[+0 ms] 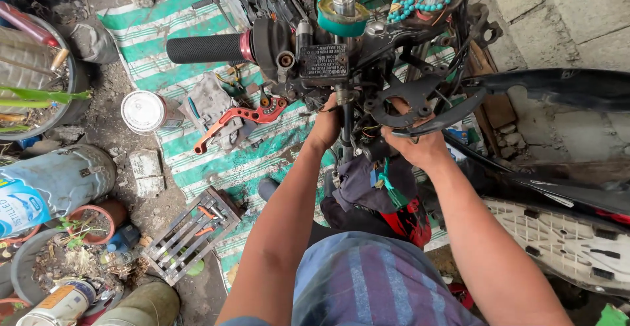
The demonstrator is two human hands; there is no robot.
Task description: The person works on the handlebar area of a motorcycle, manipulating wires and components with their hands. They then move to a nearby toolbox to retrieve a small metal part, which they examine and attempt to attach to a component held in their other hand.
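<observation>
A person's left hand (326,126) grips the black steering stem (344,113) beneath a stripped motorcycle's handlebar, while the right hand (420,143) clasps a black metal bracket (410,103). Dangling loose wires (367,132) between the hands risk snagging.

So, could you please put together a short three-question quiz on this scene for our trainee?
1. True or false: the black ribbed rubber handlebar grip is held by a hand.
2. Which colour is the loose metal brake lever on the striped green and white mat: A red, B blue, C silver?
3. Where are both hands, left hand and right hand?

Key: 1 false; 2 A; 3 at the stripped steering column below the handlebar.
</observation>
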